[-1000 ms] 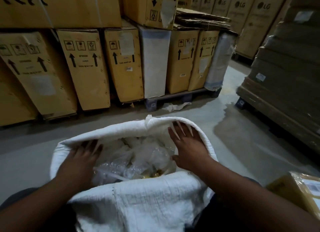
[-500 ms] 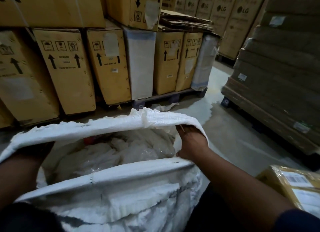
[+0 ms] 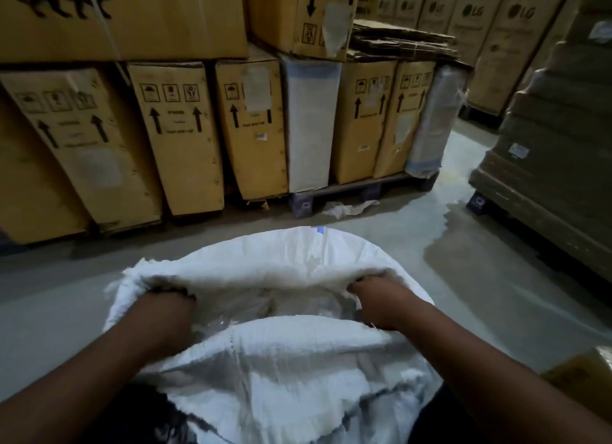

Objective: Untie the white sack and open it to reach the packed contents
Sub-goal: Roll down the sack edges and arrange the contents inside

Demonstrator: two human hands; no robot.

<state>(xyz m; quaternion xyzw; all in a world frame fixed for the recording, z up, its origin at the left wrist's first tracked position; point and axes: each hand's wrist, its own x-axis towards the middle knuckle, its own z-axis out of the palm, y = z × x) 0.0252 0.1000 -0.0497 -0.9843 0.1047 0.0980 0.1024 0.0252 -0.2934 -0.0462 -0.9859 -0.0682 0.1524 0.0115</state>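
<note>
Presently the white sack [image 3: 291,370] stands on the floor [image 3: 463,294] directly below the camera, its mouth already untied and gaping. The mouth's long axis runs left to right. The far lip [image 3: 265,264] arches up and away from the person; the near lip [image 3: 298,334] sags toward them.

Left hand [image 3: 162,311]: at the left end of the mouth, fingers hooked under the far lip's frayed edge, clenched on the fabric. Right hand [image 3: 381,304]: at the right end of the mouth, likewise curled on the rim there. Fingertips of both are buried in cloth, so the exact grip cannot be made out. Both hands sit about level with each other; neither is clearly nearer the contents.

Governing relation: the packed contents [image 3: 281,308] lie between the two hands and below them, inside the mouth, so any reach goes down and inward from either end. Judgement: the opening is wide enough; the sagging near lip could fold back over it if released.

Hard to read: contents are dim and blurred, seemingly clear plastic wrapping, items not identifiable. The sack's base is cut off at the bottom edge. No tie is visible. Beyond the sack, cardboard boxes [image 3: 178,135] stand on a pallet [image 3: 364,192].
</note>
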